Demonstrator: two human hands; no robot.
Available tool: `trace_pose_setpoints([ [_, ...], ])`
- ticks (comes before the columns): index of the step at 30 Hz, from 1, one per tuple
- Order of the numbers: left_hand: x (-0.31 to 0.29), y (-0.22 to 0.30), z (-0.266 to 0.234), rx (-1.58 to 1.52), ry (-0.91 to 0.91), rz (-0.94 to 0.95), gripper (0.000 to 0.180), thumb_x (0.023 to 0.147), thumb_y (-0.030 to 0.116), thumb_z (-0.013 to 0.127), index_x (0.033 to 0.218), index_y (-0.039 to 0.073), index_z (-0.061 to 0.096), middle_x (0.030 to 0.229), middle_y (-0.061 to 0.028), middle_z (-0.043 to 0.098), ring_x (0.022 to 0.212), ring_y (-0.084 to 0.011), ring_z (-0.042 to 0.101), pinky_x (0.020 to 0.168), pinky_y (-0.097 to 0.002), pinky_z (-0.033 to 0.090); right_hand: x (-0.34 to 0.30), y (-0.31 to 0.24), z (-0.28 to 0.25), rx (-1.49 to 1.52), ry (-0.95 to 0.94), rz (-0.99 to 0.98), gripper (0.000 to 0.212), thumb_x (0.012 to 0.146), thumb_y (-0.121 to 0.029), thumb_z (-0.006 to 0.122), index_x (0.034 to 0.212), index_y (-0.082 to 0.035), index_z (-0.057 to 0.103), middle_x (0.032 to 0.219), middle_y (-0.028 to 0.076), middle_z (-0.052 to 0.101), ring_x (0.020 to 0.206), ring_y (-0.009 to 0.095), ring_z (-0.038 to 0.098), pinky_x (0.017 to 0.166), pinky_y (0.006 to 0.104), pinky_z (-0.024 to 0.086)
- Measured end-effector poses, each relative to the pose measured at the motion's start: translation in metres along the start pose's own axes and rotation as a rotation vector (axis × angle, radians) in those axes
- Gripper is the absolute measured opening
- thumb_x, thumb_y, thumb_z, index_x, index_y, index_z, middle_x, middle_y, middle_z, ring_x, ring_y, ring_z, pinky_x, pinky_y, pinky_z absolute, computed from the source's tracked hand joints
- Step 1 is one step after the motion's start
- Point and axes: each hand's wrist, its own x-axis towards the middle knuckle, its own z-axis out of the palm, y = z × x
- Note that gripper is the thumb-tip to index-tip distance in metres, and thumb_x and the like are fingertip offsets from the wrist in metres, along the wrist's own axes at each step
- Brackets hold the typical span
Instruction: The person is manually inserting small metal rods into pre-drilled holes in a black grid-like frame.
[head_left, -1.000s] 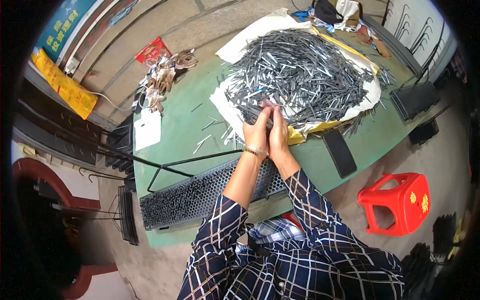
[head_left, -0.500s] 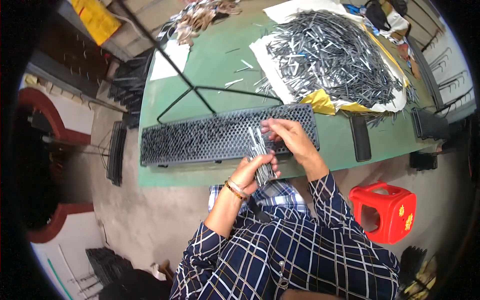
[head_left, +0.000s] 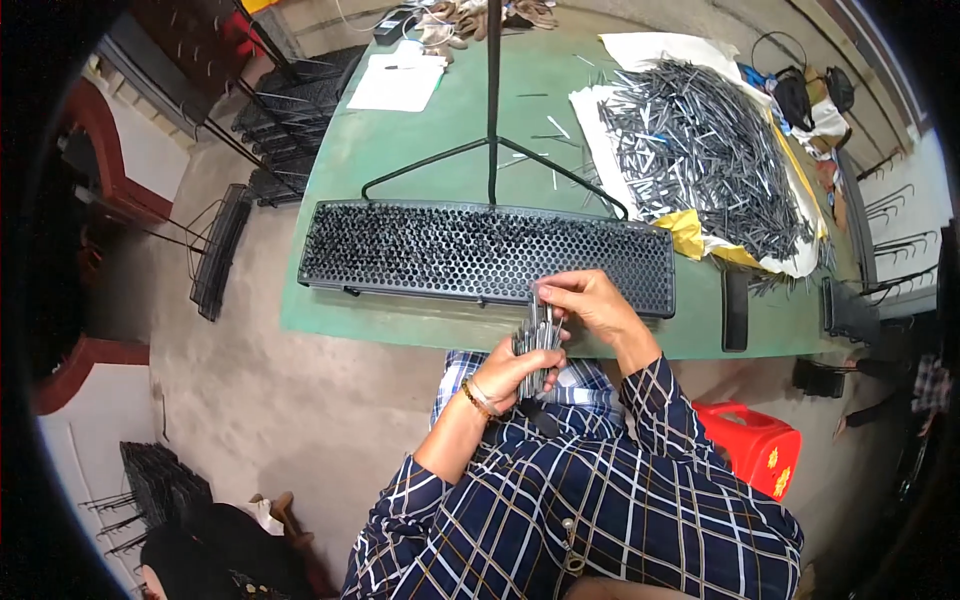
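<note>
My left hand [head_left: 510, 372] is wrapped round a bundle of thin grey metal strips [head_left: 540, 335], held upright at the table's front edge. At the top of that bundle, my right hand [head_left: 597, 308] pinches the end of a strip between thumb and fingers. Just beyond both hands lies a long black rack [head_left: 590, 258] full of round holes. Its left part looks dark and filled with strip ends, while holes at the right show open. A black rod handle [head_left: 492, 150] with two splayed legs rises from the rack.
A big heap of loose strips [head_left: 700, 150] lies on a white and yellow sack at the right. Paper [head_left: 398, 82] and gloves [head_left: 445, 28] lie at the back of the green table [head_left: 380, 165]. A black bar [head_left: 735, 312] and red stool [head_left: 748, 445] are to the right.
My view has swung, so the rack and table sit differently in it. My right hand has gone from above the bundle's upper end to pinching there. My left hand still grips the bundle.
</note>
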Motion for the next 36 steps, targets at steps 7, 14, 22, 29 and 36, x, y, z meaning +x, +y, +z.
trace_pose_setpoints([
  [7, 0.002, 0.003, -0.009, -0.013, -0.008, -0.033, 0.041, 0.083, 0.006, 0.062, 0.121, 0.003, 0.047, 0.088, -0.0066, 0.059, 0.072, -0.0154, 0.06, 0.061, -0.0298, 0.052, 0.0, -0.004, 0.002, 0.081, 0.012, 0.056, 0.023, 0.084, -0.012, 0.067, 0.102, 0.002, 0.067, 0.076, 0.002, 0.064, 0.064, 0.007, 0.056, 0.052, 0.0202, 0.049],
  [14, 0.004, 0.007, -0.015, -0.019, 0.034, -0.012, 0.051, 0.082, 0.006, 0.063, 0.13, 0.005, 0.043, 0.089, -0.0062, 0.059, 0.071, -0.0132, 0.059, 0.059, -0.0282, 0.052, 0.008, -0.015, -0.001, -0.148, 0.227, -0.273, 0.019, 0.086, -0.014, 0.065, 0.1, -0.002, 0.067, 0.081, 0.002, 0.066, 0.066, 0.007, 0.058, 0.059, 0.0191, 0.046],
  [22, -0.012, 0.003, -0.041, -0.093, 0.132, 0.092, 0.051, 0.083, 0.003, 0.061, 0.13, 0.004, 0.042, 0.093, -0.0078, 0.06, 0.072, -0.0147, 0.058, 0.059, -0.0292, 0.052, 0.045, -0.029, 0.053, -0.392, 0.23, -0.74, 0.017, 0.087, -0.006, 0.061, 0.101, 0.003, 0.065, 0.094, 0.007, 0.063, 0.076, 0.01, 0.062, 0.068, 0.0213, 0.05],
  [29, -0.029, 0.002, -0.047, -0.143, 0.173, 0.138, 0.053, 0.081, 0.0, 0.063, 0.13, 0.003, 0.042, 0.091, -0.0082, 0.061, 0.073, -0.0153, 0.06, 0.059, -0.0296, 0.052, 0.068, -0.027, 0.082, -0.59, 0.238, -0.9, 0.016, 0.086, -0.006, 0.061, 0.1, 0.001, 0.066, 0.091, 0.01, 0.065, 0.072, 0.013, 0.062, 0.064, 0.0244, 0.05],
  [36, -0.031, 0.0, -0.052, -0.139, 0.187, 0.14, 0.055, 0.081, 0.002, 0.066, 0.13, 0.003, 0.042, 0.091, -0.0088, 0.062, 0.072, -0.0154, 0.06, 0.058, -0.0294, 0.052, 0.076, -0.005, 0.082, -0.597, 0.245, -0.857, 0.015, 0.086, -0.004, 0.061, 0.1, 0.0, 0.066, 0.091, 0.01, 0.064, 0.072, 0.016, 0.062, 0.061, 0.0263, 0.049],
])
